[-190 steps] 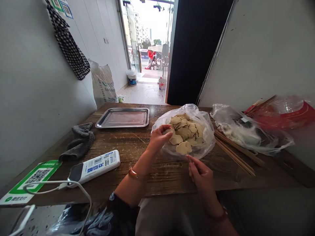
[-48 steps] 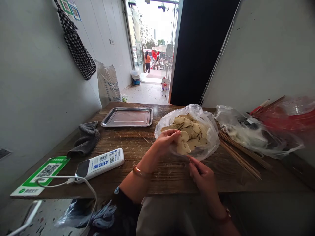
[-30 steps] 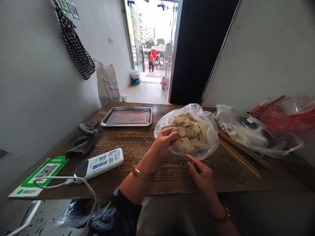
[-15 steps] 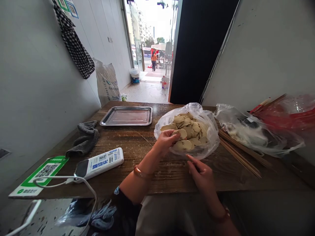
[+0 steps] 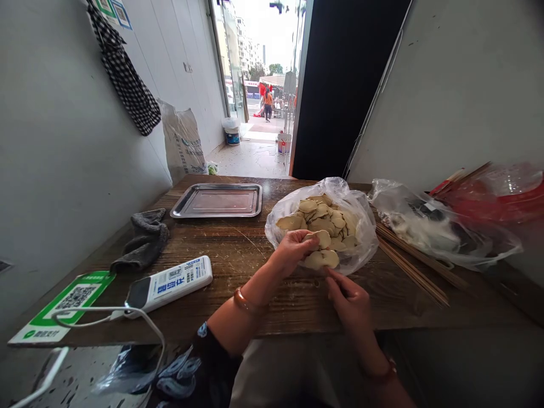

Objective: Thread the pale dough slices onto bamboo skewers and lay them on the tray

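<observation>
The left hand (image 5: 293, 249) pinches a pale slice (image 5: 322, 238) between thumb and forefinger, the tips clamped on its left side and the other fingers curled beneath, held over the near part of an opened clear plastic bag (image 5: 364, 226). Just below that, a lower slice (image 5: 322, 260) lies with its near edge at the right hand (image 5: 351, 297), whose thumb and forefinger are drawn together. They seem to be gripping a thin stick, though the tips and the slice cover nearly all of it. More slices fill the bag in a heap (image 5: 325, 214), the bottom of which is hidden. Brown sticks (image 5: 410, 266) lie to the right of the bag, their far ends covered by a crumpled clear bag (image 5: 425, 221). A red bag (image 5: 510, 195) beyond is blurred and cut off by the frame; both forearms run in from below, the right one dim.
</observation>
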